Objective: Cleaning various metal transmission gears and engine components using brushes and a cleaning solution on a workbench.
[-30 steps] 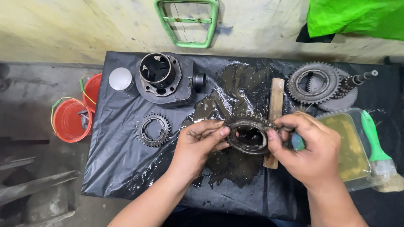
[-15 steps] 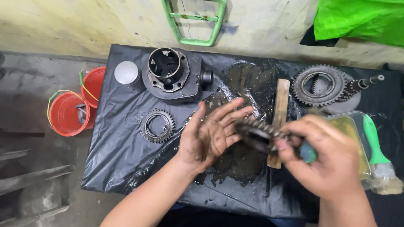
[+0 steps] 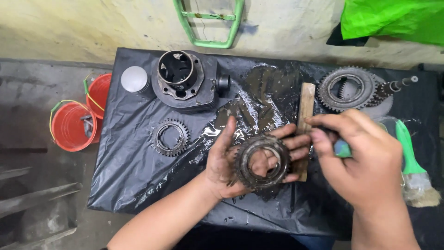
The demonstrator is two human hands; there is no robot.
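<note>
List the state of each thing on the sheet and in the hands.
Gear: flat in open left hand, oily.
Right hand: closed on a small tool, mostly hidden.
Ring gear: lying flat.
Cylinder: bore up.
Large gear: flat.
Brush: lying down.
Sheet: wet.

Ring gear (image 3: 262,162): dark, greasy, toothed round the outer edge, open centre. Lies flat on the open palm of the left hand (image 3: 240,162), over the wet black sheet (image 3: 134,176).
</note>
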